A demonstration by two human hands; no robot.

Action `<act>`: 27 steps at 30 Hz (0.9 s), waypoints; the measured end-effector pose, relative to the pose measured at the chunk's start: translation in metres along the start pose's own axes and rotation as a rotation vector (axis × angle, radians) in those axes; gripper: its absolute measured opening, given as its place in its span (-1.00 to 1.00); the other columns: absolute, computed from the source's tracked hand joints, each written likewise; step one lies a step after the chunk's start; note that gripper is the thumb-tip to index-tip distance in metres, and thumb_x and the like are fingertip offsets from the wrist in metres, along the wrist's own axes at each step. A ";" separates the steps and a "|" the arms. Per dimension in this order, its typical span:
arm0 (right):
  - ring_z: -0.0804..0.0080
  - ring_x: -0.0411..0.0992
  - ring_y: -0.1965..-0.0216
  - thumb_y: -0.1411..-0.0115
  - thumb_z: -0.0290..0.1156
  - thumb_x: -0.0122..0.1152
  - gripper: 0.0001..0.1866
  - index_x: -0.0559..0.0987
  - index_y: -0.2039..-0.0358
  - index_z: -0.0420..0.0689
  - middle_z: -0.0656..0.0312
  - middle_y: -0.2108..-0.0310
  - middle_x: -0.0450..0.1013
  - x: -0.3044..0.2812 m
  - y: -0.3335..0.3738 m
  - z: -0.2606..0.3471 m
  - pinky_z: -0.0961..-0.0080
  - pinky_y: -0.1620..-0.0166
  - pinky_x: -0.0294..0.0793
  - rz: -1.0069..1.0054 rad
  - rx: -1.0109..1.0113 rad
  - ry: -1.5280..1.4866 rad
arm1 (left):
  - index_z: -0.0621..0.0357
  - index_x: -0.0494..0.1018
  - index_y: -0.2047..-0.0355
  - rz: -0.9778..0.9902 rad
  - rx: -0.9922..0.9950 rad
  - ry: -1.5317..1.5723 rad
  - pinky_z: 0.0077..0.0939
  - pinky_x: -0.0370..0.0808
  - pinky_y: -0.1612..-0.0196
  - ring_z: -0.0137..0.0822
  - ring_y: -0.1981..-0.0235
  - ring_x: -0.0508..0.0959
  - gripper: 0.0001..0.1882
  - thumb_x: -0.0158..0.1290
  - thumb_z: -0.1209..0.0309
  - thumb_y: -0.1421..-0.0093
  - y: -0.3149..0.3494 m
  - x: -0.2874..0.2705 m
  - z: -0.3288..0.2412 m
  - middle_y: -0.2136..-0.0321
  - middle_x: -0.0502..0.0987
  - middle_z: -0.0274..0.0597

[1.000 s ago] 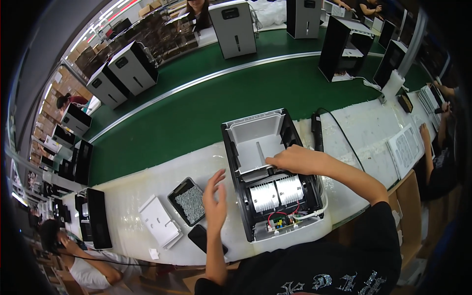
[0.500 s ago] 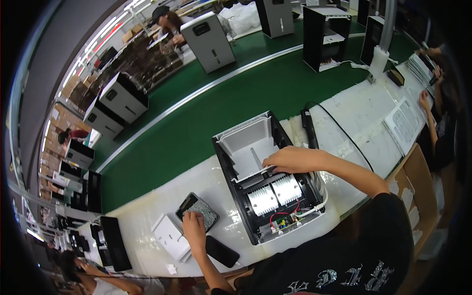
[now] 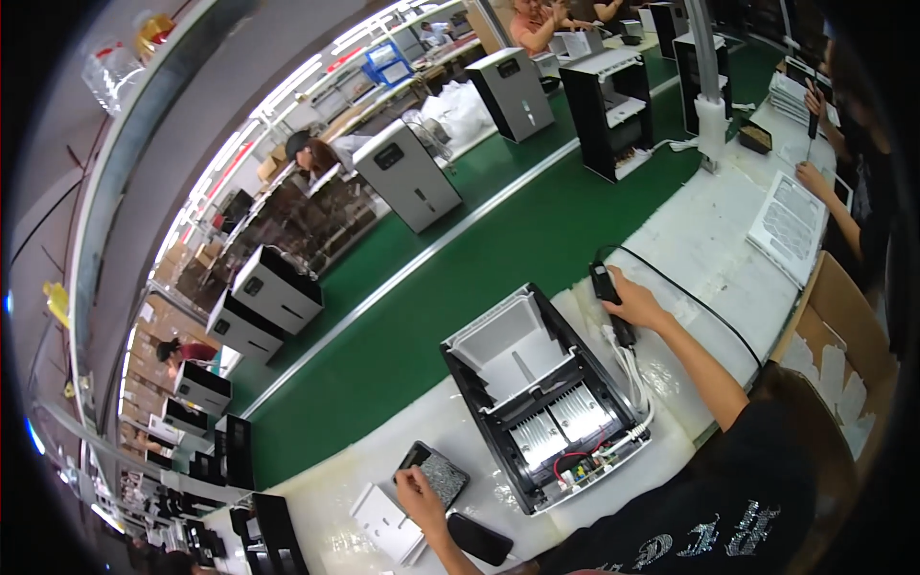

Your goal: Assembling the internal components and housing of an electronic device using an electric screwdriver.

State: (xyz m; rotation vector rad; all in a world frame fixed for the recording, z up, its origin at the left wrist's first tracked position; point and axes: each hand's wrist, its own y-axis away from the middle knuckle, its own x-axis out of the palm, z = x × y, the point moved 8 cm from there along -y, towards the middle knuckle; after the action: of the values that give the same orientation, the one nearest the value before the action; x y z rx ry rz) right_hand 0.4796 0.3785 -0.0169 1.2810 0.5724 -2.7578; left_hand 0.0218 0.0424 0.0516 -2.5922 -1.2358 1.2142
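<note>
My right hand (image 3: pixel 634 299) wraps round a black corded electric screwdriver (image 3: pixel 602 282) that lies on the bench beyond the appliance's right side. Fingers pinched, my left hand (image 3: pixel 420 498) is over the near left edge of a black tray (image 3: pixel 457 462) of small screws; whatever is between the fingertips is too small to make out. Between my hands rests an open black and white appliance housing (image 3: pixel 517 331). Inside it are two silver metal plates (image 3: pixel 561 426), a pale hollow compartment, and a small circuit board (image 3: pixel 586 471) with red wires. White cables (image 3: pixel 634 374) run along its right side.
White panels (image 3: pixel 383 522) and a black phone (image 3: pixel 479 539) lie by my left hand. A green conveyor (image 3: pixel 383 383) carrying several tall appliances (image 3: pixel 407 175) passes beyond the bench. The screwdriver's black cord (image 3: pixel 700 292) curves rightward. At right, a co-worker's hands handle a tool near a white panel (image 3: pixel 788 225).
My right hand has left the inside of the housing and taken hold of the electric screwdriver. My left hand stays at the screw tray. The whole view has shifted as my head moved.
</note>
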 end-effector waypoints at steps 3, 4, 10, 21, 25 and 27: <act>0.00 0.52 0.40 -0.06 -0.25 0.32 -0.06 -0.05 -0.33 -0.07 -0.05 0.48 0.50 0.001 -0.005 -0.012 0.21 0.30 0.49 0.079 0.082 -0.185 | 0.31 0.45 0.35 -0.008 0.160 0.104 -0.50 0.44 0.38 -0.38 0.49 0.54 -0.85 0.04 0.45 -0.29 0.001 -0.005 -0.050 0.52 0.57 -0.13; 0.13 0.49 0.45 -0.07 -0.30 0.32 -0.06 -0.06 -0.34 -0.04 0.04 0.49 0.45 -0.004 -0.005 -0.020 0.30 0.32 0.49 0.048 0.066 -0.318 | 0.31 0.51 0.32 0.013 0.132 0.122 -0.56 0.48 0.30 -0.37 0.40 0.61 -0.90 0.05 0.51 -0.27 0.002 -0.005 -0.060 0.42 0.63 -0.10; 0.52 0.39 0.29 -0.14 -0.51 0.29 -0.14 0.02 -0.36 0.02 0.28 0.23 0.27 -0.169 0.011 0.043 0.58 0.26 0.44 -0.387 -0.047 -0.822 | 0.38 0.46 0.30 0.069 0.095 0.496 -0.54 0.52 0.19 -0.33 0.32 0.62 -0.94 0.03 0.60 -0.26 0.008 -0.006 -0.083 0.36 0.61 -0.04; 0.64 0.20 0.58 -0.30 -0.32 0.04 -0.73 0.25 0.12 -0.17 0.29 0.33 0.17 -0.316 0.139 0.181 0.69 0.47 0.26 -0.911 -0.764 -1.374 | 0.21 0.25 0.49 0.382 0.153 1.100 -0.56 0.22 0.49 -0.41 0.58 0.25 -0.65 -0.14 0.27 -0.43 0.037 0.038 -0.168 0.55 0.24 -0.25; 0.64 0.42 0.37 -0.30 -0.32 0.00 -0.72 0.34 0.07 -0.21 0.27 0.22 0.34 -0.306 0.202 0.158 0.72 0.11 0.42 -1.545 -0.244 -1.448 | 0.13 0.18 0.53 0.586 0.051 1.305 -0.54 0.12 0.55 -0.46 0.65 0.15 -0.59 -0.16 0.18 -0.43 0.057 0.061 -0.208 0.65 0.15 -0.33; 0.56 0.46 0.25 -0.33 -0.19 -0.12 -0.60 0.36 0.01 -0.24 0.25 0.19 0.40 -0.313 0.210 0.153 0.61 -0.05 0.34 -1.050 -0.668 -1.591 | 0.13 0.18 0.50 0.619 0.019 1.354 -0.56 0.11 0.56 -0.46 0.66 0.15 -0.61 -0.15 0.18 -0.42 0.065 0.061 -0.220 0.64 0.16 -0.33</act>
State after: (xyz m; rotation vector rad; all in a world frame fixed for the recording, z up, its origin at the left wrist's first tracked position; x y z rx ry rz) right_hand 0.6144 0.0948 0.2414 -1.5979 1.7781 -2.4505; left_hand 0.2317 0.1025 0.1449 -2.7659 -0.1341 -0.6289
